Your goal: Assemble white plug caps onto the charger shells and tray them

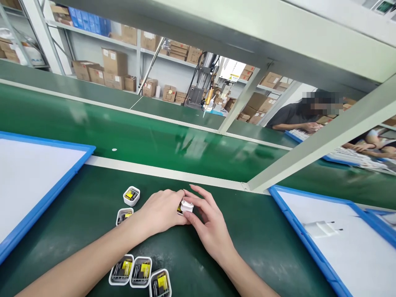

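My left hand (161, 211) is closed around a small charger housing, mostly hidden by the fingers; a bit of its yellow and black inside (179, 208) shows. Between the thumb and fingers of my right hand (213, 227) is a white charger cap (187, 206), right against that housing. Whether the two parts are joined, I cannot tell. On the green bench lie several open white charger housings with black and yellow parts inside: one (131, 196) beyond my left forearm, another (124, 215) partly covered by it, and a row (141, 272) nearer to me.
A blue-rimmed white tray (40, 165) stands at left. The right blue-rimmed tray (293, 202) bears a white two-pin charger (323, 229). A green conveyor belt (148, 136) runs behind a pale rail. A metal post (309, 144) slants at right; co-workers (297, 115) sit beyond.
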A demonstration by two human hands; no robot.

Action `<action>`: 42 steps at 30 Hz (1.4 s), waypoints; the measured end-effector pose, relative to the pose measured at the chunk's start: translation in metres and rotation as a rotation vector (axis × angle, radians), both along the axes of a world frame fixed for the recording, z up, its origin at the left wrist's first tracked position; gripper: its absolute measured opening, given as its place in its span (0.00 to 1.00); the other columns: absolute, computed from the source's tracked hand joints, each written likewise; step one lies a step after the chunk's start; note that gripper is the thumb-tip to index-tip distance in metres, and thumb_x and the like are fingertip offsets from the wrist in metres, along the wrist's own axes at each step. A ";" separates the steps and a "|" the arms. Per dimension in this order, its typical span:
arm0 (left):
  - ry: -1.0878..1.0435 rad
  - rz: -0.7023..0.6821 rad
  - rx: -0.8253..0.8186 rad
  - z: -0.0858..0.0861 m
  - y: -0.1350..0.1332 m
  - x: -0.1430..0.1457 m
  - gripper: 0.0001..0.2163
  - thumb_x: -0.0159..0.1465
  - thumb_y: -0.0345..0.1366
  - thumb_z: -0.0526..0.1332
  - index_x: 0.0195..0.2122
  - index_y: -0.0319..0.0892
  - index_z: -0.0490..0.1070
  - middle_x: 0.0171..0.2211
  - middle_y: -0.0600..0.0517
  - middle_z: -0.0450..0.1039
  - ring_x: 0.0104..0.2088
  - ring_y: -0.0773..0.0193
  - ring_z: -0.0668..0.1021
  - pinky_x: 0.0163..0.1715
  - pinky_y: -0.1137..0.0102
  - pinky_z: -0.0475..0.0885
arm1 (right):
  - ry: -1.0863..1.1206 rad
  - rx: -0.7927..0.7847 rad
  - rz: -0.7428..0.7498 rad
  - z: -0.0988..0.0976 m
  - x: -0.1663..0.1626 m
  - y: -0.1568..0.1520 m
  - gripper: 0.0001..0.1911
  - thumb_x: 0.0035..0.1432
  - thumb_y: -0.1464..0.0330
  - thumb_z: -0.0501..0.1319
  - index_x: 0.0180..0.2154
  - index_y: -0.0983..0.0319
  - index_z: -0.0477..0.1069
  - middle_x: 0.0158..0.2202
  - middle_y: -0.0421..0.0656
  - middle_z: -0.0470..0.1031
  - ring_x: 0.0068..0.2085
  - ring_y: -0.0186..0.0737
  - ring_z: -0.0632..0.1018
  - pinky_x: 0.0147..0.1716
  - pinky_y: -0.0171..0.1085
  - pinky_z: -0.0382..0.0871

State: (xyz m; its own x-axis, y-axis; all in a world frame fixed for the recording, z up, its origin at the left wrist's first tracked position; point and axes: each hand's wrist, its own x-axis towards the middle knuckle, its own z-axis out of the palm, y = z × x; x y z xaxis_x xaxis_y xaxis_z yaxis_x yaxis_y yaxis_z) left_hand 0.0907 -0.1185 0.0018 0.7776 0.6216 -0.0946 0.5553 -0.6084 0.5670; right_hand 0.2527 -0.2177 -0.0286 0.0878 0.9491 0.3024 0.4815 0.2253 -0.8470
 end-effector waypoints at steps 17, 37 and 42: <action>-0.054 -0.010 -0.060 -0.001 0.005 -0.002 0.12 0.57 0.45 0.65 0.32 0.46 0.63 0.31 0.53 0.74 0.32 0.57 0.77 0.23 0.70 0.55 | -0.264 0.091 -0.028 0.011 0.005 0.004 0.03 0.69 0.65 0.63 0.41 0.56 0.76 0.44 0.44 0.73 0.45 0.46 0.74 0.44 0.43 0.69; -0.006 -0.038 -0.028 0.002 0.000 -0.001 0.11 0.57 0.45 0.65 0.35 0.46 0.68 0.33 0.52 0.76 0.35 0.53 0.79 0.24 0.68 0.57 | -0.249 -0.044 -0.048 0.019 -0.001 0.003 0.03 0.65 0.67 0.64 0.37 0.55 0.77 0.42 0.42 0.70 0.45 0.46 0.71 0.45 0.44 0.66; -0.031 -0.038 -0.057 0.005 0.000 -0.003 0.12 0.56 0.45 0.66 0.34 0.46 0.67 0.33 0.51 0.76 0.35 0.54 0.79 0.23 0.68 0.56 | -0.107 -0.152 -0.073 0.018 0.001 0.007 0.06 0.61 0.62 0.67 0.35 0.57 0.76 0.41 0.42 0.71 0.43 0.45 0.73 0.45 0.43 0.66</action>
